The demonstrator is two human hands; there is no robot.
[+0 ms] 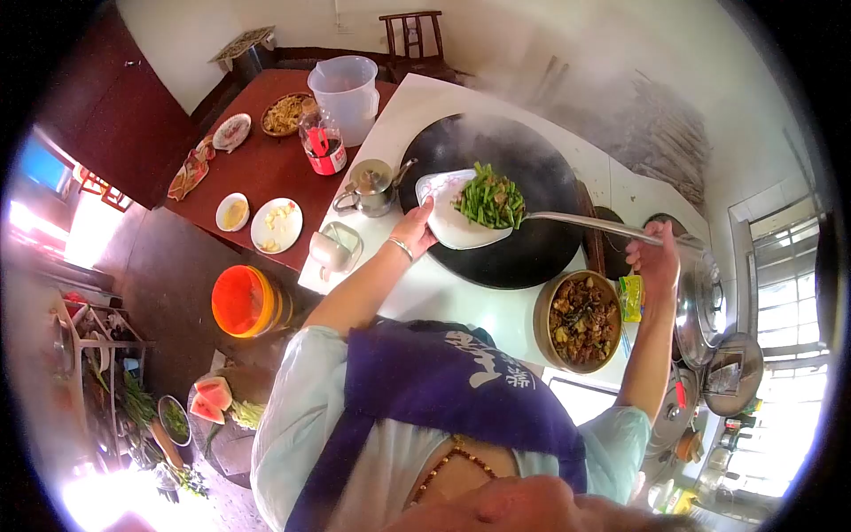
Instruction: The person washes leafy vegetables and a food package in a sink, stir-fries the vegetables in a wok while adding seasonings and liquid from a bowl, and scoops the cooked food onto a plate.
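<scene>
My left hand (415,229) is closed on the near-left edge of a white plate (450,230) held over the large black wok (532,257). Cut green beans (490,202) are heaped at the plate's right side, by the head of a long-handled metal cooking utensil (603,225). That head is hidden among the beans. The utensil's far end is gripped by my right hand (654,257), above the wok's right rim. Steam rises from the wok. Below the right forearm, a bowl of browned, cooked food (585,321) stands on the white counter.
A metal kettle (370,188) and a whitish container (332,251) stand left of the wok. The red table (208,188) holds plates, a jar and a plastic pitcher (346,99). An orange bucket (244,300) is on the floor. Metal lids (700,306) lean at right.
</scene>
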